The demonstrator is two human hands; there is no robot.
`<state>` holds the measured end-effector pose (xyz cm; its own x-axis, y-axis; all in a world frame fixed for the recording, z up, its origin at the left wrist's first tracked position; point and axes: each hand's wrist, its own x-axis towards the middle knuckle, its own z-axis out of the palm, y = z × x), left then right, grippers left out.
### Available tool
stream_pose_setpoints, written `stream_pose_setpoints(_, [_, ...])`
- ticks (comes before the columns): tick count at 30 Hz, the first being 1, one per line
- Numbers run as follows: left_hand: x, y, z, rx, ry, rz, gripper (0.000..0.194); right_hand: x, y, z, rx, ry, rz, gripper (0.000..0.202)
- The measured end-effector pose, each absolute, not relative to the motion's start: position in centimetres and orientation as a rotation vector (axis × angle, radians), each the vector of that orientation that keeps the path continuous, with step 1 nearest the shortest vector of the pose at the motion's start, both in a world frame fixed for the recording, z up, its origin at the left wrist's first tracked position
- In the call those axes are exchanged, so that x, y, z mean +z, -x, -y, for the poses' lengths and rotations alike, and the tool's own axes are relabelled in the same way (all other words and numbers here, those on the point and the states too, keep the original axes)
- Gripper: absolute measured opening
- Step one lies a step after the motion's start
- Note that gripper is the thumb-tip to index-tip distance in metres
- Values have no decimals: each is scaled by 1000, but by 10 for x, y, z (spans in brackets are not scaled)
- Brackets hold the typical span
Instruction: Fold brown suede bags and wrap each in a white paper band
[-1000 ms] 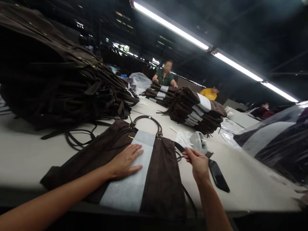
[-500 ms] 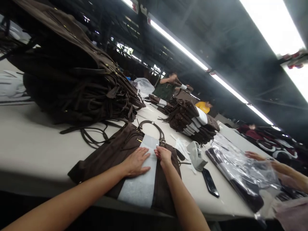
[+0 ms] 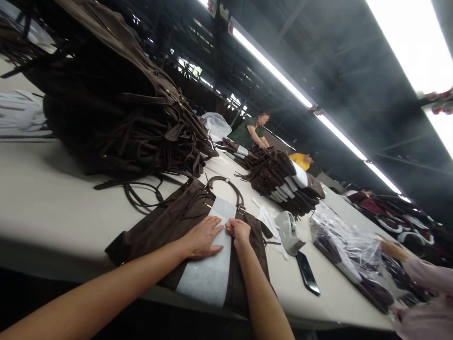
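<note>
A dark brown bag (image 3: 155, 226) with a looped handle (image 3: 230, 183) lies flat at the table's front edge. Around its middle runs a white paper band (image 3: 208, 278). My left hand (image 3: 203, 238) rests flat on the band with its fingers spread. Just right of it, my right hand (image 3: 239, 230) is closed at the band's right edge, fingertips pressed together; whatever they pinch is too small to make out.
A tall pile of brown bags (image 3: 141, 108) stands at the left, and banded bags (image 3: 283, 179) are stacked behind. On the right are a tape dispenser (image 3: 290, 233), a phone (image 3: 307, 273) and a plastic-wrapped bag (image 3: 347, 255) beside a co-worker's arm (image 3: 396, 249).
My hands have barely moved on the band. The co-worker's arm at the right has shifted over the plastic, and the person at the back has lowered their arms to the stacked bags.
</note>
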<state>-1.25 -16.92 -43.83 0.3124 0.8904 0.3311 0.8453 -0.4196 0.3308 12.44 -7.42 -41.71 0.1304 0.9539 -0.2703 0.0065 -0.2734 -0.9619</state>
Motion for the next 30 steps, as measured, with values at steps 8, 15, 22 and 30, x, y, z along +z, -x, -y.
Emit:
stream_pose_setpoints(8, [-439, 12, 168, 717, -2488, -1645, 65, -417, -126, 66, 1353, 1656, 1120, 14])
stream_pose_setpoints(15, [-439, 12, 167, 694, -2502, -1654, 66, -410, -136, 58, 1412, 1804, 1336, 20])
stream_pose_setpoints(22, [-439, 12, 168, 704, -2485, -1640, 66, -406, -156, 82, 1448, 1776, 1573, 32])
stream_pose_setpoints(30, [-440, 13, 168, 745, -2462, -1641, 63, -395, -213, 91, 1235, 1618, 1577, 30])
